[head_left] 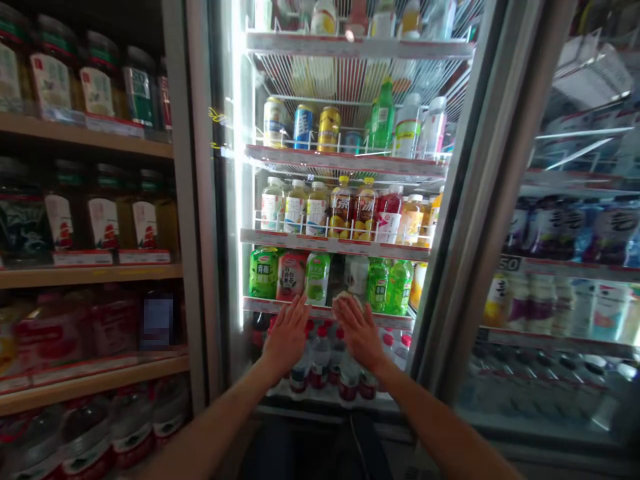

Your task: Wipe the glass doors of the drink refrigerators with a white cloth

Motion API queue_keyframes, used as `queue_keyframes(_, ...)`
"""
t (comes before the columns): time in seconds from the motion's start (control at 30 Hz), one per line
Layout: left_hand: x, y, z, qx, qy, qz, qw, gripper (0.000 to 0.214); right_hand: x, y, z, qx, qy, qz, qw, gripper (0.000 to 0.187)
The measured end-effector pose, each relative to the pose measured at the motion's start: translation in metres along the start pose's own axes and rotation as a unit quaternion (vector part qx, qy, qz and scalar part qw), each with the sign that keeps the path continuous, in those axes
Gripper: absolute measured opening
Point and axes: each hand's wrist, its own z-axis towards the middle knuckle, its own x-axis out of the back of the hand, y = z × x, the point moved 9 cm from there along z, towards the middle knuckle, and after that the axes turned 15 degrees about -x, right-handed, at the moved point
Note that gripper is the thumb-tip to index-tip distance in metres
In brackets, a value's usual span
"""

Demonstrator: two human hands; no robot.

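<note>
Both my arms reach into an open drinks fridge. My left hand (287,335) is raised with its fingers stretched flat, next to the front rail of the third shelf (260,305), below a pink-labelled bottle (291,275). My right hand (358,331) is also flat with its back toward me. Its fingertips touch a pale round thing (345,297) at that rail, which I cannot make out. Green bottles (263,273) stand on this shelf. Red-capped water bottles (321,361) stand on the shelf under my hands.
The fridge's glass door (480,200) stands open to the right, in front of a second fridge of drinks (575,267). Upper wire shelves hold cans (303,125) and juice bottles (341,203). Wooden shelves (90,273) with jars and large bottles stand at the left.
</note>
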Motion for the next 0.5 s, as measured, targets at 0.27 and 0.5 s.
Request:
queue_keyframes(0.27, -0.004, 0.032, 0.028, -0.007, 0.000, -0.030, 1.000, 0.058, 0.020, 0.046, -0.009, -0.084, 0.001, 0.000, 0.996, 0.060)
queue_keyframes(0.5, -0.015, 0.026, 0.021, 0.001, -0.032, -0.024, 0.999, 0.058, 0.025, 0.095, -0.048, -0.137, 0.015, -0.043, 0.990, 0.058)
